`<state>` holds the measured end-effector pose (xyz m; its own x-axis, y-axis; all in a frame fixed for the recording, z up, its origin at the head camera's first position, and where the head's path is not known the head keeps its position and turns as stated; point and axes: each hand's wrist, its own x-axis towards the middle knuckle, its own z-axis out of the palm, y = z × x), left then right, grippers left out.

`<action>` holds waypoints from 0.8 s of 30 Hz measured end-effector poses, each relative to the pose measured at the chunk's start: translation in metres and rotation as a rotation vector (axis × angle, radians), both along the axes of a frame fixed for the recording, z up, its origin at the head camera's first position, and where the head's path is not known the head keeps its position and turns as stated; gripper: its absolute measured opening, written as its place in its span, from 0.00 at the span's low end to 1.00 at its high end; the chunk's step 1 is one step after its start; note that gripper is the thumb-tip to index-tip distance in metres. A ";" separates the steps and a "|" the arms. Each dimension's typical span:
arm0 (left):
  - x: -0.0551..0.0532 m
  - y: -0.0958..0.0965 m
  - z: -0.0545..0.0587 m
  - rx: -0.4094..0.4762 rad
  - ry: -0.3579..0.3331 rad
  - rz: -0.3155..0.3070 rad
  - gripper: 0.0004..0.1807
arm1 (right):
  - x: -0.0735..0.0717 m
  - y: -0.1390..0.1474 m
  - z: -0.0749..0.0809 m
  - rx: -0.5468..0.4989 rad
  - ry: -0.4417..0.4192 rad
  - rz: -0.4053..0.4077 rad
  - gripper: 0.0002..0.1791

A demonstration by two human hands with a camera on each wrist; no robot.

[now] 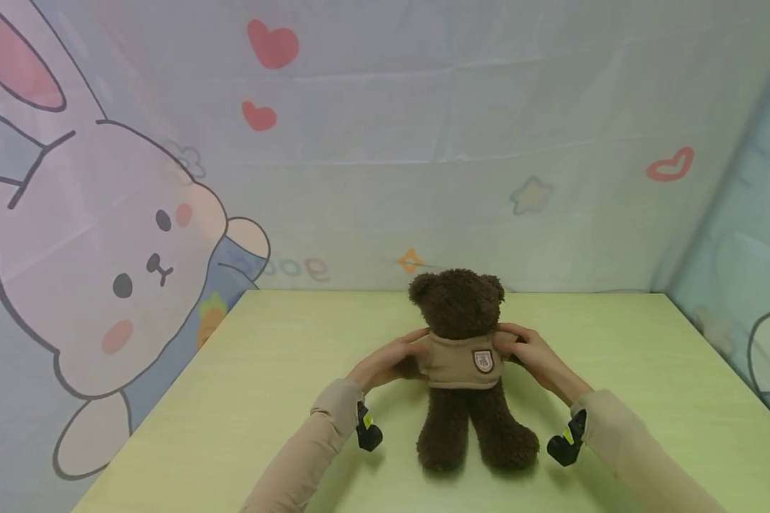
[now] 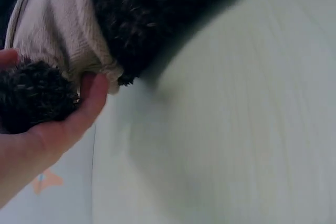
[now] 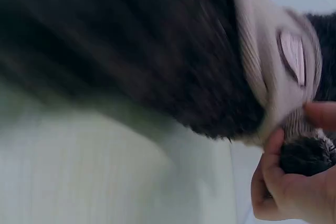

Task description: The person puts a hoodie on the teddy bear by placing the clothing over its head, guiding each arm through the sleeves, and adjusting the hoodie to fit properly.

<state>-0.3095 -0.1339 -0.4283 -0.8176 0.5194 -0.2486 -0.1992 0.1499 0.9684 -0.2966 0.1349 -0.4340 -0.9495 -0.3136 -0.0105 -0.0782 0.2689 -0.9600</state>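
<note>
A dark brown teddy bear (image 1: 460,303) stands or leans on the table in the head view, legs toward me. It wears a tan knitted sweater (image 1: 452,362) with a shield-shaped badge (image 1: 483,361). My left hand (image 1: 391,360) holds the bear's arm on the left side; in the left wrist view its fingers curl around the furry arm (image 2: 39,95) and touch the sweater's hem. On the other side, my right hand (image 1: 539,356) grips the opposite arm, with thumb and fingers around the sleeve (image 3: 298,124). No eyes or nose show on the bear's head.
The pale yellow-green table (image 1: 282,342) extends around the bear. Behind it hangs a printed cloth (image 1: 385,142) with hearts and a large rabbit, and another cloth (image 1: 757,235) borders the right side. Small black devices (image 1: 368,429) are strapped at both wrists.
</note>
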 end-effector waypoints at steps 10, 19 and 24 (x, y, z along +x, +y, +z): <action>0.011 0.001 -0.008 -0.292 0.506 0.106 0.31 | 0.018 0.003 -0.004 0.438 0.599 -0.163 0.26; 0.040 0.006 -0.009 -1.069 1.775 0.012 0.11 | 0.021 0.014 -0.012 0.712 1.320 0.050 0.21; 0.044 0.016 -0.011 -1.158 1.738 -0.006 0.08 | 0.021 0.005 -0.019 0.751 1.390 0.094 0.16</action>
